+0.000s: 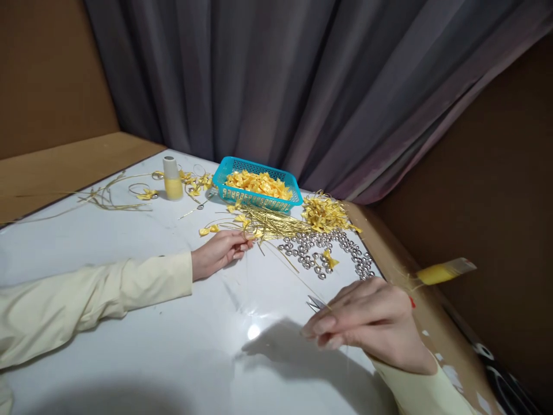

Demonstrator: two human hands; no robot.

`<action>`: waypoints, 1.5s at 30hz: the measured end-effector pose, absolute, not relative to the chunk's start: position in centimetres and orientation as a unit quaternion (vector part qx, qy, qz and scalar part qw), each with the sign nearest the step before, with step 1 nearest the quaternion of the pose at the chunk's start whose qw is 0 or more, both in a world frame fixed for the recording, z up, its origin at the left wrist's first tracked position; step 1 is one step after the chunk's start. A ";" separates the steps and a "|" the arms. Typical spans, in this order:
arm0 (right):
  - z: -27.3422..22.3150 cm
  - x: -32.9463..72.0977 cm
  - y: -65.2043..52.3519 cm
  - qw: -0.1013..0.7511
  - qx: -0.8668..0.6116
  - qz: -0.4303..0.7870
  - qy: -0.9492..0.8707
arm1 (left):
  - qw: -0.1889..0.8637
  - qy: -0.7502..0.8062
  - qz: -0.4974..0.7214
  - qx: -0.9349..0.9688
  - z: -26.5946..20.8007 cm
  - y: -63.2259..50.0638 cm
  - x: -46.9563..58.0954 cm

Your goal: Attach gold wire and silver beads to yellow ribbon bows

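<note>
My left hand (222, 252) is closed in a pinch around a gold cord with a small yellow ribbon bow (258, 233) at its fingertips, close to the heap of cords. A thin thread (296, 272) stretches taut from there to my right hand (371, 323), raised nearer the camera with its thumb and fingers pressed together on it. Metal scissor blades (317, 303) show just past the right fingers; whether that hand holds them or they lie behind it, I cannot tell. A bit of red (412, 302) appears behind the right wrist.
A blue basket (221, 173) holds yellow bows. In front lie gold cords (280, 223), a pile of finished-looking yellow pieces (326, 213) and scattered silver beads (306, 253). A thread cone (173, 180) stands at left; another yellow spool (447, 271) is at right. Grey curtains (259, 75) hang behind.
</note>
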State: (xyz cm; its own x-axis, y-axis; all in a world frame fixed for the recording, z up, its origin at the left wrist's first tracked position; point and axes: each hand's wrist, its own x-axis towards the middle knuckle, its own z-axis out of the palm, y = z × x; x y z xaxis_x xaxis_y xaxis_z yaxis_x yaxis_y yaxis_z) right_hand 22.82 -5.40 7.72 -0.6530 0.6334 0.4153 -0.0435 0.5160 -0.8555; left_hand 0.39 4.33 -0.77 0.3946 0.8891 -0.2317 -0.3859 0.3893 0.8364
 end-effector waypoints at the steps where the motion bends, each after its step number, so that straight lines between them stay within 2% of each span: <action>1: 7.9 22.9 -5.5 0.380 -0.176 0.447 -0.790 | 0.755 0.352 0.422 0.357 -0.8 4.3 0.4; 5: 9.0 23.2 -6.1 0.375 -0.167 0.410 -0.814 | 0.759 0.342 0.419 0.364 -0.9 4.4 0.3; 10: 9.9 22.8 -6.7 0.344 -0.284 0.337 -0.829 | 0.791 0.309 0.364 0.383 -0.9 4.0 0.1; 15: 7.9 21.5 -5.6 0.300 -0.474 0.460 -0.688 | 0.841 0.255 0.268 0.396 0.0 2.9 0.0; 18: 6.3 20.9 -5.0 0.290 -0.523 0.522 -0.608 | 0.856 0.245 0.242 0.386 0.4 2.4 0.0; 26: 5.3 20.1 -5.1 0.283 -0.531 0.485 -0.634 | 0.876 0.246 0.202 0.362 0.1 2.0 0.2; 34: 4.7 19.5 -4.9 0.268 -0.524 0.377 -0.716 | 0.892 0.225 0.201 0.336 0.0 2.5 0.3; 45: 4.6 19.4 -5.2 0.271 -0.520 0.362 -0.725 | 0.896 0.214 0.183 0.343 -0.1 2.5 0.3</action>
